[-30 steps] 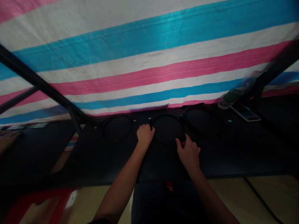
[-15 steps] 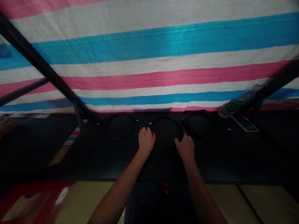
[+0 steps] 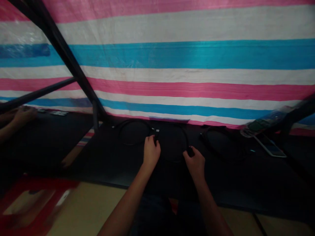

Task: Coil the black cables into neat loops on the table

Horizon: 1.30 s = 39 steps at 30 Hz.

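Observation:
Between my hands a black cable (image 3: 186, 135) forms a loop over the dark tabletop. My left hand (image 3: 152, 151) is closed on one end of it, and a pale metal plug tip sticks out above the fingers. My right hand (image 3: 194, 159) grips the dark connector at the cable's other end, on the right side of the loop. A second coiled black cable (image 3: 119, 132) lies to the left, its near plug close to my left fingertips. To the right rests a thicker black coil (image 3: 209, 144).
A phone (image 3: 270, 147) and a clear plastic bottle (image 3: 261, 124) lie at the right. Black metal bars (image 3: 71, 65) slant up at the left. Another person's hands (image 3: 23, 116) are over the far-left table. Behind hangs a striped sheet (image 3: 172, 55). A red stool (image 3: 46, 209) stands lower left.
The view has shifted and tilted. Both hands now hold the cable ends more visibly, with the left plug standing above my fingers and the right connector between thumb and fingers.

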Tool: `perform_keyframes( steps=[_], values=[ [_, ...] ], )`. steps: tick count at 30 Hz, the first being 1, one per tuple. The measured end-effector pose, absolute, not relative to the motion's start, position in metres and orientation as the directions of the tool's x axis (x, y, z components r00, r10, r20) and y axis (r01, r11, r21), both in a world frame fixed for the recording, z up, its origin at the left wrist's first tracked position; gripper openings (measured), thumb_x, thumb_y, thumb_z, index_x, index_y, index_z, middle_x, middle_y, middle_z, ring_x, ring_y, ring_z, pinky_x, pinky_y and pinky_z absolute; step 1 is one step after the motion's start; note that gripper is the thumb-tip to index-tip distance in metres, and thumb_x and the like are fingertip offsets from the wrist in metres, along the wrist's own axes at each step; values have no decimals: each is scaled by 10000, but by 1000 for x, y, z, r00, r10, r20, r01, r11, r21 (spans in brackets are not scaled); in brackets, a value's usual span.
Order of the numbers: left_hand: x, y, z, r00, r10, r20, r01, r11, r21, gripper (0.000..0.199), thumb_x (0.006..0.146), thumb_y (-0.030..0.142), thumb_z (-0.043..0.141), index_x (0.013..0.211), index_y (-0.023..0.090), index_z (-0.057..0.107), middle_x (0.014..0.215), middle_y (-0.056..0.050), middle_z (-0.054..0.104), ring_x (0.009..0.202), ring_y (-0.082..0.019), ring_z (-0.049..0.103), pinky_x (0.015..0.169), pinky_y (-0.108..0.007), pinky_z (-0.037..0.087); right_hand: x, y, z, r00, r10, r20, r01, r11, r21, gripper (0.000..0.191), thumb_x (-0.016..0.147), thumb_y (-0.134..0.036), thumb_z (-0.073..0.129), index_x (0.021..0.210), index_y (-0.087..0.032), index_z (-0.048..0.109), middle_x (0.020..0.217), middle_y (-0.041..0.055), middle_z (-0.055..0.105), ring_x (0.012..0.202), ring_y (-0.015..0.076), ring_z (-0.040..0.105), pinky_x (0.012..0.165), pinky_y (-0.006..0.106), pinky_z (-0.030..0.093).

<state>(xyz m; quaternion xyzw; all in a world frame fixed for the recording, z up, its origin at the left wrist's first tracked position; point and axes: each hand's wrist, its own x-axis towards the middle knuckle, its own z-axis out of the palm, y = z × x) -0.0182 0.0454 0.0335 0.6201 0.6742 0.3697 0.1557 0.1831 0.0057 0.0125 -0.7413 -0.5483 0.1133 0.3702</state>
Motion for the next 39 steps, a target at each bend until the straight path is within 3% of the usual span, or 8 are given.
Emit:
perform_keyframes(
  steps=[7,12,16,22,30,33,36,39],
  values=[
    [-130,67,47,-412,859,305,792,173,585,305,881,243,548,1138,107,641,1009,-138,662,967,-273,642,899,-390,514,85,68,48,85,951,296,706,152,-692,109,801,-272,561,797,-185,626,756,51,616,699,186,570,663,284,429],
    [-181,88,39,-460,859,223,845,347,408,315,899,270,503,1138,117,640,1065,-175,656,1037,-335,628,876,-465,508,22,103,47,21,984,177,751,101,-653,103,822,-229,558,858,-165,631,880,101,654,822,220,610,741,304,460],
    [-194,97,26,-418,890,181,881,348,321,348,912,282,480,1187,126,626,1140,-199,632,1107,-375,588,879,-536,496,3,109,33,5,989,148,814,82,-576,183,865,-195,515,961,-114,647,1007,166,662,958,257,620,858,342,467],
    [-205,105,7,-389,883,263,883,276,379,337,891,278,512,1134,97,658,1046,-180,682,1064,-305,616,935,-418,491,6,112,19,-38,991,130,850,101,-517,281,927,-253,480,1038,-64,655,1075,210,656,1021,296,613,912,401,459],
    [-210,97,18,-437,856,276,830,266,490,404,900,370,521,1166,88,633,1046,-172,702,1034,-310,646,935,-419,503,34,111,17,-107,987,121,728,160,-666,340,985,-366,467,1051,-104,673,987,144,677,939,232,638,860,320,467],
    [-186,85,27,-392,813,430,868,171,467,421,901,350,520,1226,92,590,1155,-184,649,1163,-316,572,1021,-444,462,87,103,18,-53,987,150,706,143,-694,321,969,-330,493,1076,-103,691,914,114,668,853,205,627,808,298,469],
    [-139,77,30,-269,843,467,865,-2,502,367,905,327,527,1215,139,582,1168,-157,619,1162,-295,561,1017,-443,471,168,89,21,126,959,256,764,71,-642,329,943,-265,502,1165,-94,674,977,131,652,903,219,606,849,325,460],
    [-72,74,24,-93,891,444,803,-197,562,357,905,289,539,1240,168,554,1204,-144,599,1180,-281,547,976,-430,496,248,69,23,412,834,368,846,-201,-493,351,926,-266,505,1183,-86,660,1101,194,607,1047,302,551,910,428,423]
  ],
)
